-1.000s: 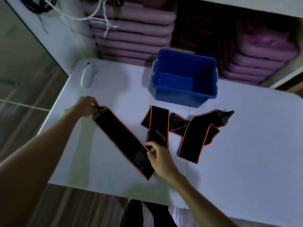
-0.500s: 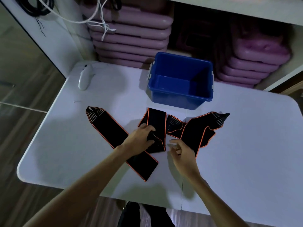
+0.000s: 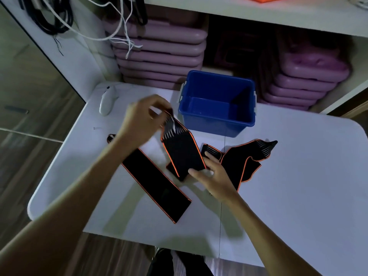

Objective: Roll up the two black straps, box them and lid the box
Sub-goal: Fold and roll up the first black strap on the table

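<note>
Two black straps with orange edging lie on the white table (image 3: 288, 196). The first strap (image 3: 157, 182) stretches flat from the left toward the front edge, then doubles back up at the middle. My left hand (image 3: 143, 122) pinches its striped end and holds it lifted above the table. My right hand (image 3: 214, 176) presses on the fold where the lifted part meets the table. The second strap (image 3: 247, 158) lies crumpled to the right, untouched. The open blue box (image 3: 217, 118) stands behind them, with nothing inside. I see no lid.
A white handheld device (image 3: 106, 102) lies at the table's back left corner, and a small nail (image 3: 97, 128) sits near it. Stacks of purple cases (image 3: 159, 54) fill the shelves behind the box. Cables (image 3: 83, 26) hang at the upper left.
My left hand let go of the strap's far left end, came to the middle, and has lifted the strap's other striped end up and back. My right hand shifted onto the fold.
</note>
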Available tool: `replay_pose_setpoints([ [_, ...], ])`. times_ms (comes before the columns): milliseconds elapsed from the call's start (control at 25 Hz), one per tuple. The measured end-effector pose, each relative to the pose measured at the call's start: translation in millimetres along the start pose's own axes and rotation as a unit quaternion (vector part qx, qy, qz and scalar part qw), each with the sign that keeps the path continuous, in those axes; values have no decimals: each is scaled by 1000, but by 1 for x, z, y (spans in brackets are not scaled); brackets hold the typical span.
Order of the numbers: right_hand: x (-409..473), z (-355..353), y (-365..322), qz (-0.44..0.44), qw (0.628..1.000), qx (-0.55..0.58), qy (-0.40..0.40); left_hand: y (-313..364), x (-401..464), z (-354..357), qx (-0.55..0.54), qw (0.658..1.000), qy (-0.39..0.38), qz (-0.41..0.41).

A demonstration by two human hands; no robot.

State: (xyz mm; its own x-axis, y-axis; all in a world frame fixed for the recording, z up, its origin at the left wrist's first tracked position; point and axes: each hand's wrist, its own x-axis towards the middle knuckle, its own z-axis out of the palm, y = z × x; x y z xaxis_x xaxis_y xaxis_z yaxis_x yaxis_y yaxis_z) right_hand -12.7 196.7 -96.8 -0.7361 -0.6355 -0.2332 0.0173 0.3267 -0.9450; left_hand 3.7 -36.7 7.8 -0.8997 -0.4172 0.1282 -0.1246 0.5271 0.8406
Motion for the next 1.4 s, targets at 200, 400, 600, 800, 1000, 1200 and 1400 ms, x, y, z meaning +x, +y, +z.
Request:
replay_pose_setpoints([
  [200, 5, -4, 3, 13, 999, -11, -38, -94, 24, -58, 36, 980, 109, -161],
  [400, -1, 1, 16, 59, 995, -61, -48, -182, -8, -66, 135, 945, 47, -295],
  [600, -5, 24, 16, 81, 993, -38, -71, -203, -15, -50, 225, 929, 53, -288],
  [800, -4, 53, 23, 74, 992, -74, -73, -223, 5, -55, 239, 942, 43, -231],
  [1000, -10, 89, 27, 43, 946, -302, -105, -228, 18, -60, 260, 935, 45, -239],
  [1200, -21, 118, 40, -4, 877, -480, -18, -239, 19, -63, 277, 921, -19, -274],
  [1400, -21, 122, 49, -37, 867, -496, 23, -244, 19, -63, 234, 936, 33, -260],
])
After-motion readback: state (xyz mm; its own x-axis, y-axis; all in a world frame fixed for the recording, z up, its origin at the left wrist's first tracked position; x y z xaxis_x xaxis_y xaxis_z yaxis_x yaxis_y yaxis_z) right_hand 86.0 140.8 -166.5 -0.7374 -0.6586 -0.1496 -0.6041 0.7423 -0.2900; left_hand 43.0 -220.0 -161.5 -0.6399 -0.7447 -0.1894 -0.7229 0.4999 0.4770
